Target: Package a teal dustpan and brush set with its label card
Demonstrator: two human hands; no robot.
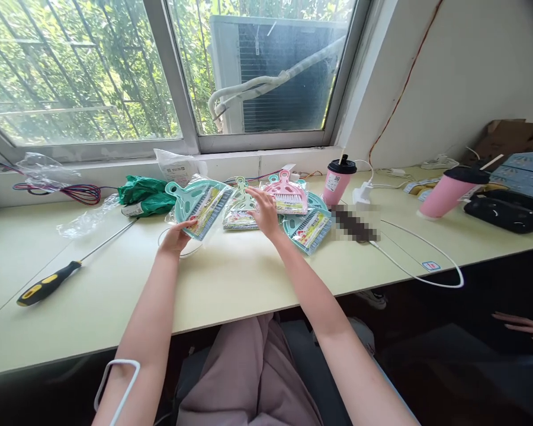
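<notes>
My left hand (177, 236) grips the lower left edge of a teal mini dustpan and brush set (199, 204) in a clear wrapper, tilted just above the table. The thumb lies over its yellow label. My right hand (266, 213) is open, fingers stretched out, with nothing held. It hovers at or just over the other wrapped sets; whether it touches them I cannot tell. Around it lie a light green set (237, 220), a pink set (291, 198) and another teal set (310, 229), partly overlapping. My right hand hides part of the green and pink ones.
On the left lie a screwdriver (48, 287), a green plastic bag (148, 195) and coiled wires (86, 190). Rightward stand two pink cups (335, 183) (448, 192), a white charger (363, 194) with cable, and a black case (506, 212). Another person's hand (524, 325) shows at far right.
</notes>
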